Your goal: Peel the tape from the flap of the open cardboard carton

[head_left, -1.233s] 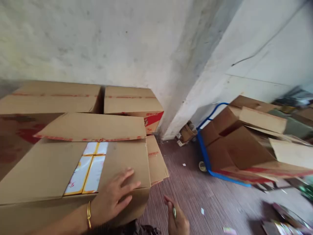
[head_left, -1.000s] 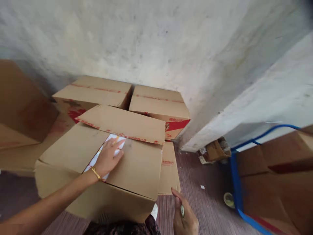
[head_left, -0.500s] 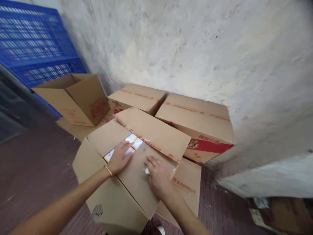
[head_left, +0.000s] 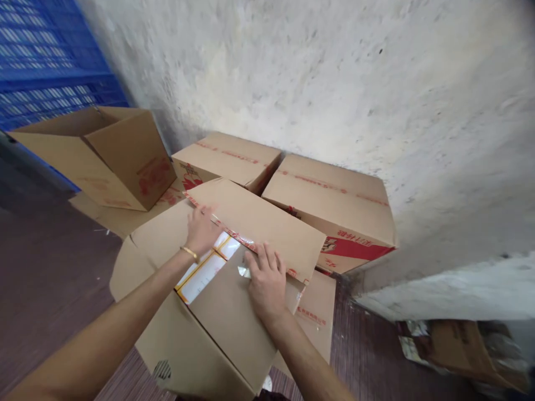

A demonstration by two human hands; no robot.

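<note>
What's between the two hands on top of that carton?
In the head view, between left hand and right hand lie white, yellow-edged packs in the carton's flap gap.

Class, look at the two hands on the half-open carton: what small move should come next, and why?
Probably fold the far flap down. The left hand touches its taped edge, the right hand presses the near flap flat, and white packs show through the gap.
</note>
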